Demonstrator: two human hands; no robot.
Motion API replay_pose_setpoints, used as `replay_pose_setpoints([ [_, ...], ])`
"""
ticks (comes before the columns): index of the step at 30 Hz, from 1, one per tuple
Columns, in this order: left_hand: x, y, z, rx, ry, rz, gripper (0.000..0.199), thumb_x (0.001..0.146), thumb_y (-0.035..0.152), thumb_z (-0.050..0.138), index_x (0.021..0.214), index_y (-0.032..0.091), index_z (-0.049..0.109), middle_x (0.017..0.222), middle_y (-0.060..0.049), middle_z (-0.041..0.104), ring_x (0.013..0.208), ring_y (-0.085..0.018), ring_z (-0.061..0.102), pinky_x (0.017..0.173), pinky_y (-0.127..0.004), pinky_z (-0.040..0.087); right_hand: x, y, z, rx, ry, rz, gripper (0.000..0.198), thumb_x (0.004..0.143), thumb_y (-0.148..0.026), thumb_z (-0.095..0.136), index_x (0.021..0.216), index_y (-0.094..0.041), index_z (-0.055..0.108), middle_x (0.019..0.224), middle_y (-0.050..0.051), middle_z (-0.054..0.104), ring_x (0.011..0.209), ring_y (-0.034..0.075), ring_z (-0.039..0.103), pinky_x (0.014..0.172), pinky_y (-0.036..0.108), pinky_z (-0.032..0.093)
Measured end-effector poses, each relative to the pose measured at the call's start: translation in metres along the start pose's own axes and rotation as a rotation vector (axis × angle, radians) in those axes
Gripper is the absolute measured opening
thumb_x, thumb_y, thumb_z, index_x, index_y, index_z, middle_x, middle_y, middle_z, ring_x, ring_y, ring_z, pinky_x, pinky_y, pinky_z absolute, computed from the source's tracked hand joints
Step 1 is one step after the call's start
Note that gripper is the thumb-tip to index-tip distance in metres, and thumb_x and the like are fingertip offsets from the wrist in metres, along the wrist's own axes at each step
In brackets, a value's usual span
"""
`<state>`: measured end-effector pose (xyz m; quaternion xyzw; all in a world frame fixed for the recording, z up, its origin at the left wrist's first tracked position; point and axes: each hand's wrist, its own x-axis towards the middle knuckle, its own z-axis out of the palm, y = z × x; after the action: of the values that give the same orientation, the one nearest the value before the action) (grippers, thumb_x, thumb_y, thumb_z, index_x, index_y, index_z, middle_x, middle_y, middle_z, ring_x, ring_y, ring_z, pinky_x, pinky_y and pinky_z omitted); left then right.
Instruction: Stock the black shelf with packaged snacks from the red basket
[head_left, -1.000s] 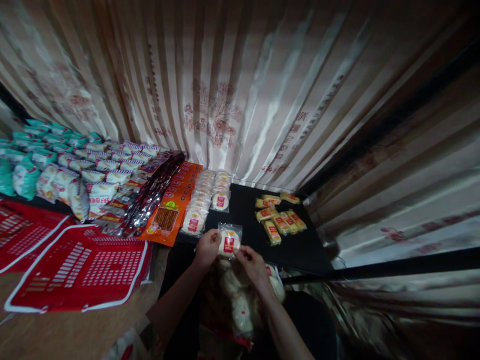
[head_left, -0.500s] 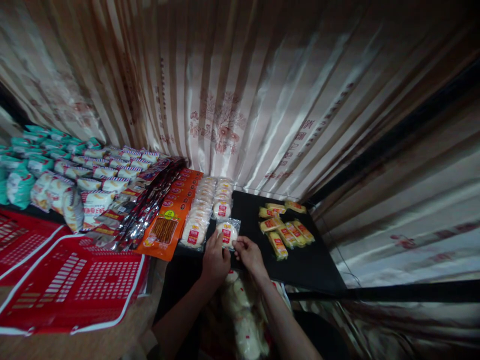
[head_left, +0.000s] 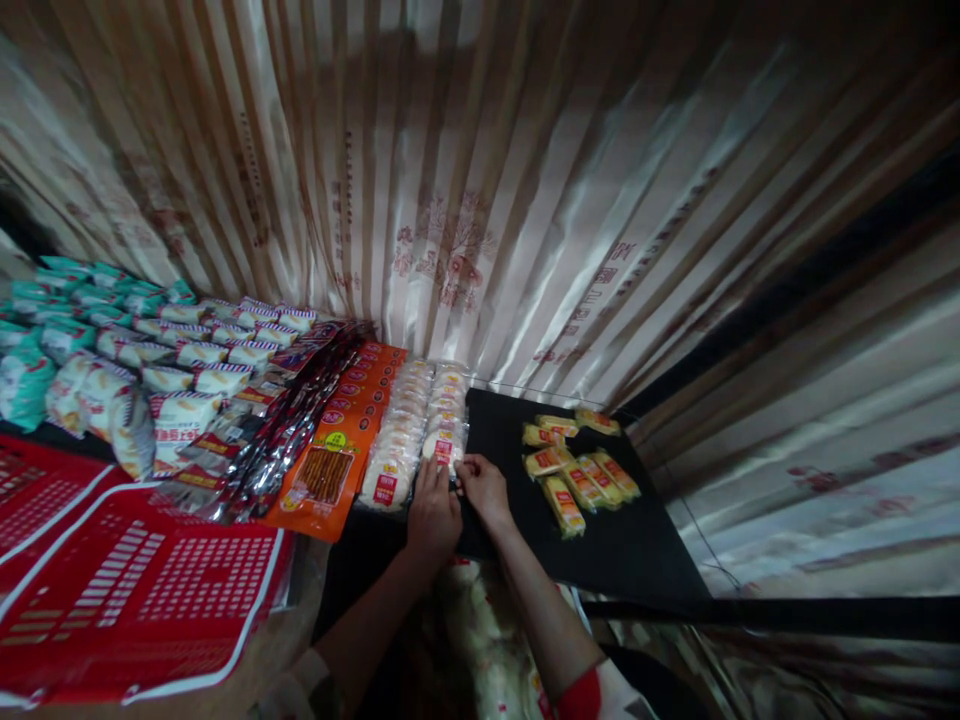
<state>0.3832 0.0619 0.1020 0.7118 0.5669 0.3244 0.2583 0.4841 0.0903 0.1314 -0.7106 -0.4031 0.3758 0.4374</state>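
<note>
Head view: left hand [head_left: 433, 515] and right hand [head_left: 482, 484], fingers curled, both pinch one clear cake packet [head_left: 444, 450] at the near end of its row on the black worktop [head_left: 622, 545]; yellow packets [head_left: 574, 470] lie well apart.

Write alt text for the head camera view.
Both hands, left hand and right hand, set a round white snack packet at the near end of a row on a black table, yellow packets alongside.

Striped satin curtain [head_left: 525, 200] with floral print behind, black tabletop [head_left: 622, 540], wooden surface [head_left: 247, 670] lower left, dim light
</note>
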Motion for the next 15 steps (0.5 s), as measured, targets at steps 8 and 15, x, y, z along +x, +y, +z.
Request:
replay_pose_setpoints([
  [8, 0.002, 0.002, -0.003, 0.057, 0.020, 0.031, 0.050, 0.076, 0.009, 0.039, 0.124, 0.006, 0.055, 0.137, -0.017, 0.049, 0.135, -0.031, 0.035, 0.110, -0.048, 0.034, 0.007, 0.016, 0.006, -0.272, 0.102, -0.135, 0.015, 0.073, -0.033, 0.058, 0.081, -0.021, 0.057, 0.066, -0.002, 0.062, 0.058, 0.015, 0.060, 0.056, 0.026, 0.048],
  [15, -0.001, 0.010, -0.011, 0.086, -0.039, 0.021, 0.049, 0.082, 0.008, 0.034, 0.126, 0.000, 0.052, 0.141, -0.020, 0.043, 0.139, -0.030, 0.025, 0.112, -0.048, 0.029, 0.004, 0.015, 0.009, -0.338, 0.107, -0.107, 0.017, 0.077, -0.030, 0.055, 0.090, -0.019, 0.059, 0.077, 0.002, 0.066, 0.063, 0.014, 0.060, 0.064, 0.026, 0.047],
])
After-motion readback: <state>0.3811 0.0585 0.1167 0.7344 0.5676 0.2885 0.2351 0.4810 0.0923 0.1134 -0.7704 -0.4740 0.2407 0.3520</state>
